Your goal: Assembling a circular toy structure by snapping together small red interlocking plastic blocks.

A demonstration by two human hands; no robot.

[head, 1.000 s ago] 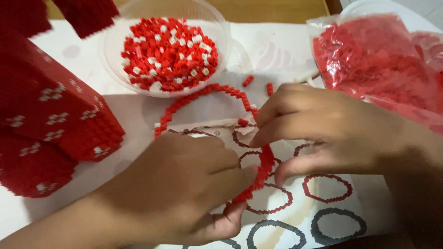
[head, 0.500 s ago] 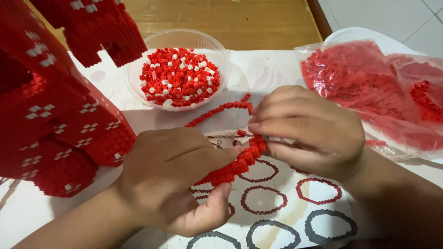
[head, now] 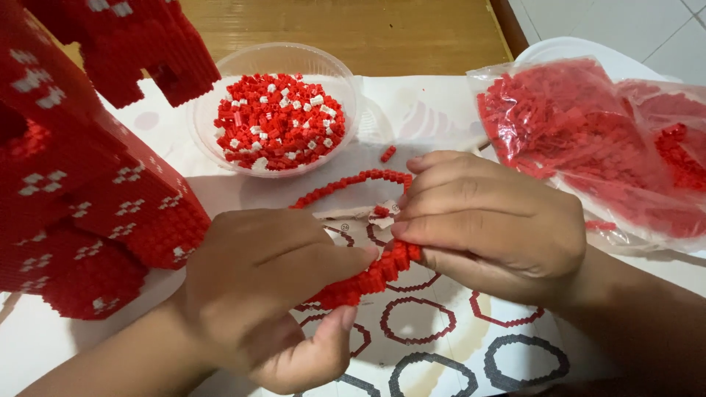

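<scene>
Left hand (head: 272,294) and right hand (head: 485,220) both pinch the red brick ring (head: 368,272)

The ring of tiny bricks (head: 368,265) pinched in the grip of both hands is plain red. Beyond the grips, the clear bowl (head: 272,59) holds red bricks flecked with a few white ones. Left of the left hand (head: 265,294), the large brick model (head: 88,198) is red with small white clusters. Right of the right hand (head: 493,228), the clear bags (head: 588,140) hold red bricks. Under the grips, the white sheet (head: 441,338) carries red and dark grey ring outlines.
</scene>
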